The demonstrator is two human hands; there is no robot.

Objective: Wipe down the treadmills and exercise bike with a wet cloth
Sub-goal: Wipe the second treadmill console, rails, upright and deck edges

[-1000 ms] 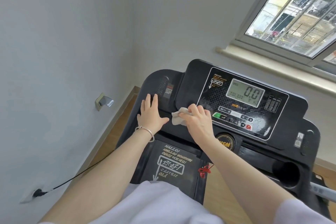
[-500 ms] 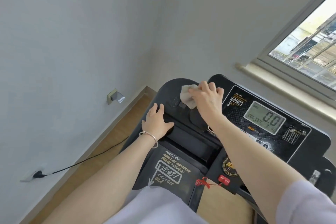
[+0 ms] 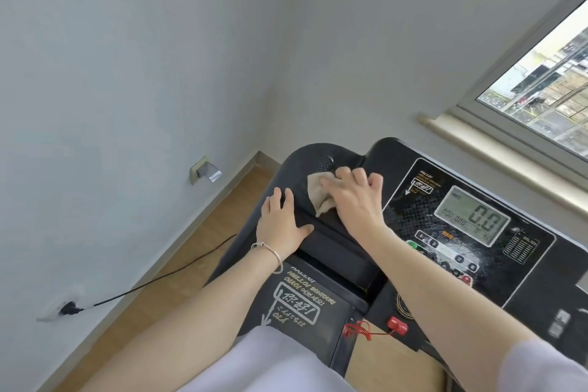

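A black treadmill console (image 3: 525, 264) fills the lower right, its display reading 0.0. My right hand (image 3: 353, 197) presses a small beige cloth (image 3: 318, 192) onto the console's left wing, just left of the display panel; the fingers curl over the cloth and cover most of it. My left hand (image 3: 281, 224) lies flat, fingers straight, on the left edge of the console beside the cloth. A silver bangle sits on that wrist.
A red safety key and cord (image 3: 378, 328) hang at the console's front. A black power cable (image 3: 159, 278) runs over the wooden floor to a wall socket (image 3: 65, 309). Another socket (image 3: 205, 170) sits low on the left wall. A window (image 3: 547, 83) is at the right.
My right hand has carried the cloth from the console's front edge up to the top of the left wing and then back a little. My left hand stays on the console's left edge.
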